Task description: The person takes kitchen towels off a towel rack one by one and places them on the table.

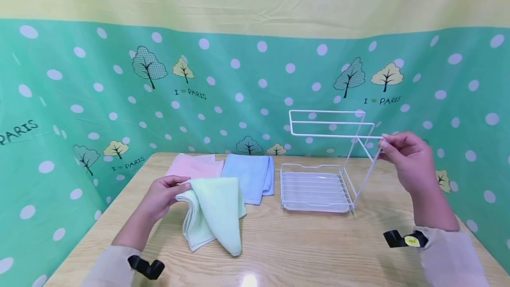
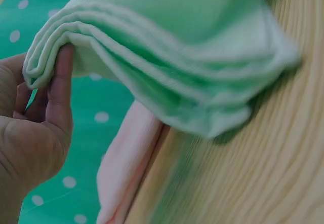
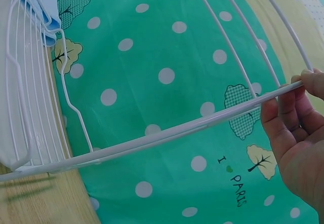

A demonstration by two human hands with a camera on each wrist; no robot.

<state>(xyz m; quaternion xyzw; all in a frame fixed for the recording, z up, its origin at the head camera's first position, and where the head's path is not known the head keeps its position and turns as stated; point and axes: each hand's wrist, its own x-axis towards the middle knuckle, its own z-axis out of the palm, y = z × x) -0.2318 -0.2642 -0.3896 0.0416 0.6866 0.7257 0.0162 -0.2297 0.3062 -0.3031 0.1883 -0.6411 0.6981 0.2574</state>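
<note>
My left hand (image 1: 164,196) pinches a folded pale green towel (image 1: 217,211) by its upper left edge. In the left wrist view the towel (image 2: 167,57) sags in several layers from the thumb and fingers, its lower end close to the tabletop. On the right, my right hand (image 1: 410,158) grips the upper corner of a white wire rack (image 1: 332,136) between thumb and fingers. The rack has three top bars and a lower wire basket over a clear tray (image 1: 316,191). Thumb and fingers wrap the frame's corner (image 3: 298,84) in the right wrist view.
A folded pink towel (image 1: 197,165) and a folded blue towel (image 1: 249,176) lie side by side at the back of the wooden table (image 1: 303,247), behind the green one. A dotted green and yellow curtain (image 1: 247,74) hangs along the table's back and sides.
</note>
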